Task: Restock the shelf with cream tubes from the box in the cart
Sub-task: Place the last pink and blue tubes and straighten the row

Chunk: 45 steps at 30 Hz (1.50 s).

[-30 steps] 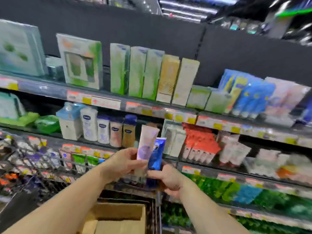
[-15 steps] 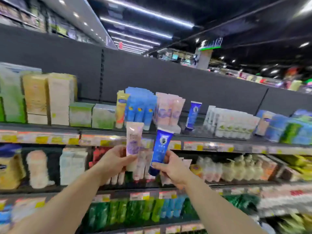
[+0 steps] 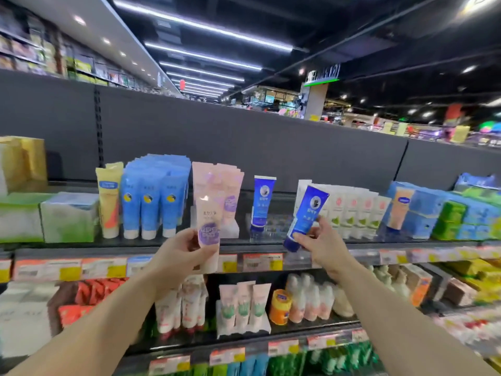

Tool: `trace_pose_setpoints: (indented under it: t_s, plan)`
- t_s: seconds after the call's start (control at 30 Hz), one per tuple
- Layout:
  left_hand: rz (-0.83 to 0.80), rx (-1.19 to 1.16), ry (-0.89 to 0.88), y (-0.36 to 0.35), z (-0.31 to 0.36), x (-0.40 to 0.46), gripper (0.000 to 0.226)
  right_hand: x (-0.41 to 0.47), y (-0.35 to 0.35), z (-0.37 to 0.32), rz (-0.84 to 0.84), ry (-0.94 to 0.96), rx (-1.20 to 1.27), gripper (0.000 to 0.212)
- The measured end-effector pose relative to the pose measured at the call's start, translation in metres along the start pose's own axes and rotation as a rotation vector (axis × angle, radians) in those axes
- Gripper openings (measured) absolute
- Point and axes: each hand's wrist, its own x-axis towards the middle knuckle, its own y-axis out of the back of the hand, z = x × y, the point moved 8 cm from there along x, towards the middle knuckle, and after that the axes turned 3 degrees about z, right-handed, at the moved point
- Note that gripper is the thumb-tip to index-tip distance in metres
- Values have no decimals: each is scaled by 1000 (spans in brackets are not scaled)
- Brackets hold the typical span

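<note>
Since half a second ago your two hands have drawn apart and risen toward the top shelf (image 3: 244, 246); the tubes that were nearly touching now sit well apart.

Your left hand (image 3: 180, 252) is closed around the lower part of one pink cream tube (image 3: 208, 213), a flat, soft-looking tube with a purple round label, held upright just in front of the row of matching pink tubes (image 3: 230, 196) standing on that shelf. To the left of that row stand three blue tubes (image 3: 149, 204) at the front, with more behind, and one yellow tube (image 3: 109, 202) left of those.

Right of the pink row a single dark blue tube (image 3: 262, 203) stands cap down, alone on the shelf. Your right hand (image 3: 321, 244) pinches a second dark blue cream tube (image 3: 305, 215) of the same glossy kind near its cap, tilted with its crimped end leaning right, just right of the standing one and in front of the white tubes (image 3: 355, 213).
</note>
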Motion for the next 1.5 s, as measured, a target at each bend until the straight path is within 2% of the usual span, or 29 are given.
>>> trace_pose_setpoints:
  t_s: [0.2,0.43,0.67,0.93,1.23,1.5]
  plan:
    - [-16,-41,-1,-9,-2,26,16,43,0,-9,74,60,-160,42]
    - [10,18,5,-14,7,30,18,64,-19,-2,25,92,-223,41]
    - [57,68,17,-23,8,34,23,77,-23,1,-60,120,-268,54]
    - [105,127,17,-27,7,35,20,79,-27,-5,-89,156,-285,48]
    - [124,134,55,-23,0,41,20,75,-26,3,-94,141,-357,50]
    - [140,139,72,-23,-3,42,17,74,-32,9,-107,111,-461,41]
